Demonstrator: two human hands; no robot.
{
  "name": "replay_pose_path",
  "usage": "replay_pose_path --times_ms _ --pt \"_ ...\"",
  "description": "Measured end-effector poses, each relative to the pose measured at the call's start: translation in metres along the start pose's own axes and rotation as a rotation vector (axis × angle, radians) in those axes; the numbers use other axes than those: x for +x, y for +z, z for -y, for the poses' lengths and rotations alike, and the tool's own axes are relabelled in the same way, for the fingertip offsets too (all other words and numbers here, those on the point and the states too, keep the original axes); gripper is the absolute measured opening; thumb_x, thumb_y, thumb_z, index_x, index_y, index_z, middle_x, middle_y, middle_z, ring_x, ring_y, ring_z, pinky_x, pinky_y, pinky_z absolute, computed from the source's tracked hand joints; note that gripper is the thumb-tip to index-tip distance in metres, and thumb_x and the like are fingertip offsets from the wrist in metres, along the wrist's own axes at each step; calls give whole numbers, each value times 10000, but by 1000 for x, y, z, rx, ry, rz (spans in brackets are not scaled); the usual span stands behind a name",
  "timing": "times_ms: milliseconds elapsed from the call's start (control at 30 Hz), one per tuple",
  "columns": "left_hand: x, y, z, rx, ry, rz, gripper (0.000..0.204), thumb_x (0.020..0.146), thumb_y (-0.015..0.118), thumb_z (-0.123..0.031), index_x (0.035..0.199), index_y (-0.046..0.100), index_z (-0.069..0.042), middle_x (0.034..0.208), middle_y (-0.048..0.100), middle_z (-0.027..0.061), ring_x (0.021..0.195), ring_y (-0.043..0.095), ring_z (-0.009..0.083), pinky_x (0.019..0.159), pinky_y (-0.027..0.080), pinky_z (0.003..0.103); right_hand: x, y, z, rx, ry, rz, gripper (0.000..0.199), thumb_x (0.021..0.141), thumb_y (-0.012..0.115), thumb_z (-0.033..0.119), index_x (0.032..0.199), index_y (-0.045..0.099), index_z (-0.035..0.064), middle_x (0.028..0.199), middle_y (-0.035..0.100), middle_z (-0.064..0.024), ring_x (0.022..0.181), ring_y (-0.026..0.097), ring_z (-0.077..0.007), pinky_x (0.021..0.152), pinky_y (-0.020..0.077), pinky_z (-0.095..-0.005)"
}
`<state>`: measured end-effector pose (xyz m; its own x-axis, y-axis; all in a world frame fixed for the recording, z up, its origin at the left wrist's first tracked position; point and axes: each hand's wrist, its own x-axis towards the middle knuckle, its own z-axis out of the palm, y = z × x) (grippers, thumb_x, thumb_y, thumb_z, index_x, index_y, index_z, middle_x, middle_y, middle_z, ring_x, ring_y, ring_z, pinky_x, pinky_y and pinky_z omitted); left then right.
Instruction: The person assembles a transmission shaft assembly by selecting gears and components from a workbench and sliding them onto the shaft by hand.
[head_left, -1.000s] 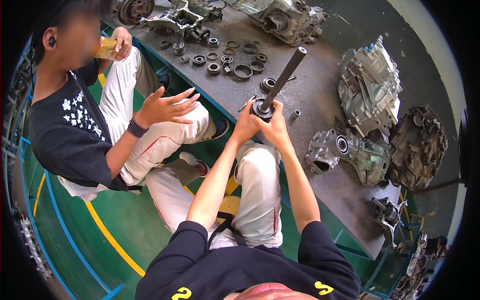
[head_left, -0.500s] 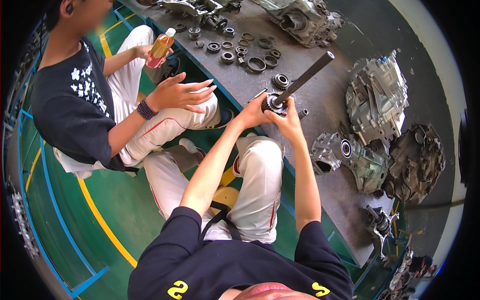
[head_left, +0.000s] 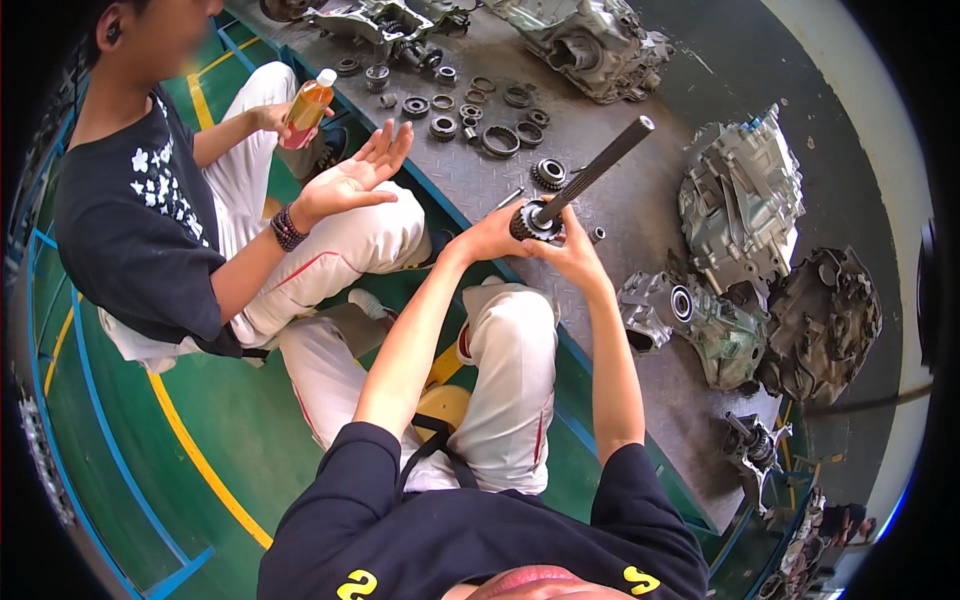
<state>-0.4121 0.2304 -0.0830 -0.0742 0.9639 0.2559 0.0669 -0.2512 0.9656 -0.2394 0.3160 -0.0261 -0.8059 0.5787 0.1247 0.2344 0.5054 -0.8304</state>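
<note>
Over the edge of the metal table (head_left: pixel 640 400), I hold a gear shaft (head_left: pixel 598 172) with both hands. Its long splined rod tilts up to the right, away from me, and a toothed gear (head_left: pixel 534 222) sits at its lower end. My left hand (head_left: pixel 488 236) wraps the gear's left side. From the right, my right hand (head_left: pixel 572 254) closes round the same gear, thumb near the rod's base. Just beyond my hands lies a loose gear (head_left: pixel 549 174). My fingers hide the underside of the held part.
Several rings and gears (head_left: pixel 500 141) lie spread farther back. Gearbox housings (head_left: pixel 745 200) stand on the right, with a smaller housing (head_left: pixel 650 305) near my right forearm. At my left sits a co-worker (head_left: pixel 140 220) holding a bottle (head_left: pixel 308 108), the other hand (head_left: pixel 350 178) raised near the table edge.
The view has shifted slightly, and the gear shaft appears a little lower and farther left, still in both my hands. The co-worker's free hand has turned its palm upward.
</note>
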Motion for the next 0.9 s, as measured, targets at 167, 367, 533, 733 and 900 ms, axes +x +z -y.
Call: replay_pose_path --times_ms 167,367,533,733,900 --pt "-2 1 9 12 -8 -32 886 665 808 -73 1478 457 -63 1325 604 61 1209 542 154 1089 427 318 -2 4 6 -37 -31 -14 785 773 849 238 1449 491 66 1345 609 -151 1247 584 -265 1021 473 -391" --pt "-2 4 6 -5 -60 -65 671 687 877 -114 1274 563 -35 1103 687 89 1026 614 164 942 504 343 17 -44 6 396 -84 54 733 841 739 199 1496 431 85 1495 489 -95 1385 453 -241 1068 447 -420" --pt "-2 7 13 57 -2 -122 635 686 885 -105 1235 577 -24 1075 696 97 999 603 131 931 502 325 108 -71 -3 293 -145 -166 549 913 640 126 1442 513 51 1363 617 -107 1236 577 -206 1031 468 -356" --pt "-4 2 11 7 -25 -70 711 697 900 -68 1313 546 -25 1104 709 60 1022 614 125 978 503 324 260 -13 -44 -461 -307 -134 289 896 647 167 1139 720 30 1178 702 -138 1157 636 -317 1008 494 -396" --pt "-2 5 6 -14 -99 -27 783 660 914 -89 1341 530 -48 1160 698 103 1081 639 169 1019 492 347 349 17 -92 -1072 -444 -67 457 851 590 85 1300 675 114 1409 572 -96 1289 503 -326 970 457 -533"
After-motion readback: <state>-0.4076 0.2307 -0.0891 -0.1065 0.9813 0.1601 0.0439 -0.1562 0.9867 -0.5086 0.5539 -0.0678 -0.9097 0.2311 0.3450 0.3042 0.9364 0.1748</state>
